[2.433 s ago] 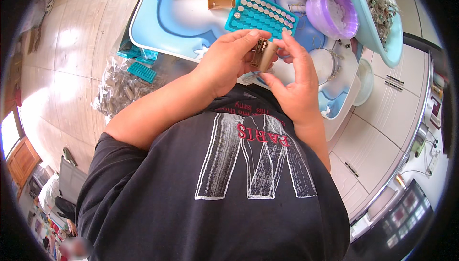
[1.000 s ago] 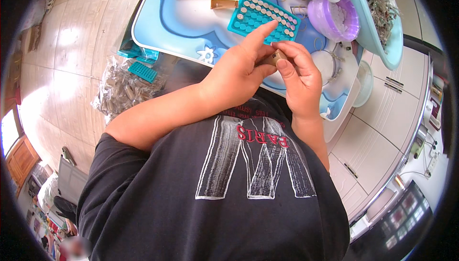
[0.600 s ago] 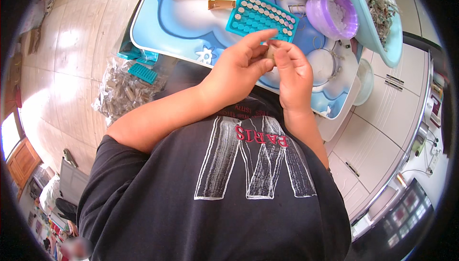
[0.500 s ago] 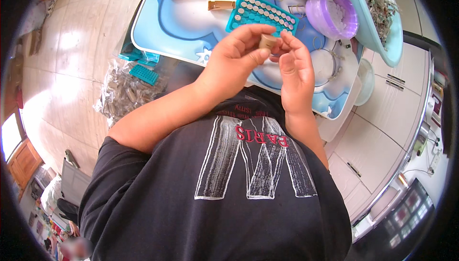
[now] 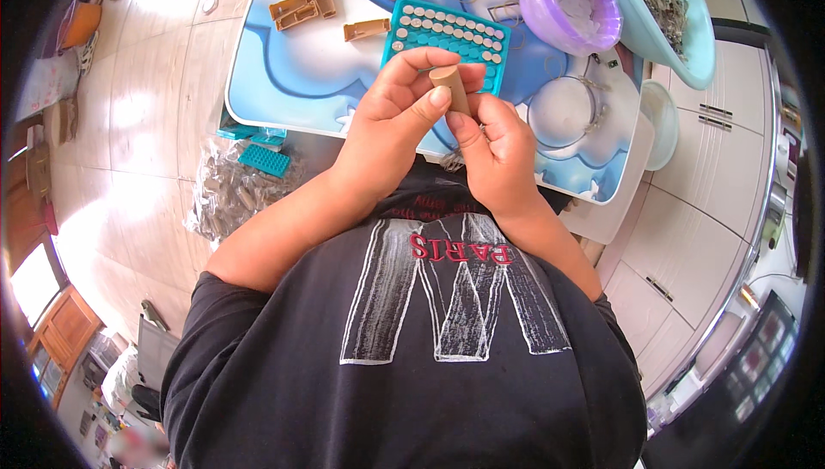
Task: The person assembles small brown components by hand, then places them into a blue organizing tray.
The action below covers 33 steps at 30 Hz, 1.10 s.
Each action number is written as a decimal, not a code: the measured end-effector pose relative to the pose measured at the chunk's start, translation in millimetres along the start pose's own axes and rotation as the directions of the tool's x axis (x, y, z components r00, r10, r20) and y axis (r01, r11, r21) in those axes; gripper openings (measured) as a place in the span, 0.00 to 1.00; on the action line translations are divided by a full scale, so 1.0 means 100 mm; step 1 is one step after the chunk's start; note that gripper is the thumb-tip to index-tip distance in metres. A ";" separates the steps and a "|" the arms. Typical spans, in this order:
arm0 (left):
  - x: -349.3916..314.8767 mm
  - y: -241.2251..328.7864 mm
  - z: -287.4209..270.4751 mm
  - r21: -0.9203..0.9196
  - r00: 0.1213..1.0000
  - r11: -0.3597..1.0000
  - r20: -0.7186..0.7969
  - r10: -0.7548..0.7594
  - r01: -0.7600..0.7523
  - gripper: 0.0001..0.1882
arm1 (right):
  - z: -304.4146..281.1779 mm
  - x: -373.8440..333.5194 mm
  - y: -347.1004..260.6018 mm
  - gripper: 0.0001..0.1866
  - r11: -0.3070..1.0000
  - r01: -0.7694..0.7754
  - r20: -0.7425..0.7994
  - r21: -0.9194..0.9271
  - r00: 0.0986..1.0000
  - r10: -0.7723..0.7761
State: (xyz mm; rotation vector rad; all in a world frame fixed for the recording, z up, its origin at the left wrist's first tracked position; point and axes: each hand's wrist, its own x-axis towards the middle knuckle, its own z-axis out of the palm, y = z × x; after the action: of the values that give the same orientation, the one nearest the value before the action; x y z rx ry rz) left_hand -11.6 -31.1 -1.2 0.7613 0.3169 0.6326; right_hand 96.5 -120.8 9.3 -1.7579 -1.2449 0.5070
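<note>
Tan plastic, and it's a rounded casing (image 5: 447, 81) tilted up in both hands, on the near side of the teal slotted tray (image 5: 495, 76). Left hand (image 5: 391, 112) has the upper end pinched between thumb and fingers; right hand (image 5: 503, 147) grips the lower end, thumb pressed on, fingers partly hidden, seemingly so the piece can't twist. White discs (image 5: 440, 16) sit in rows in the tray, slots likely stopping them rolling. One brown shell (image 5: 367, 30) lies just left of the tray, a purple bowl (image 5: 540, 29) right, probably for easy reach.
</note>
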 end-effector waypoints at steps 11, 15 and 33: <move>0.02 0.15 -0.09 -0.011 0.953 0.974 -0.206 -0.223 0.225 0.18 | -0.62 0.35 0.14 0.06 0.975 0.079 -0.110 -0.208 0.988 -0.104; 0.02 0.14 -0.08 -0.066 0.912 0.933 -0.199 -0.360 0.354 0.20 | -1.01 0.81 0.25 0.05 0.922 0.027 -0.228 -0.385 0.966 -0.123; 0.01 0.14 -0.06 -0.065 0.885 0.903 -0.177 -0.430 0.426 0.20 | -1.13 1.46 0.63 0.10 0.863 -0.210 -0.158 -0.460 0.975 0.153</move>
State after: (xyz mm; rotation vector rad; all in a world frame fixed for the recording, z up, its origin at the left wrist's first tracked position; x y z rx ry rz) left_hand -20.1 -19.2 4.7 0.5808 0.6316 0.2862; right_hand 273.4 -44.4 37.8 -2.3015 -1.1912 0.2028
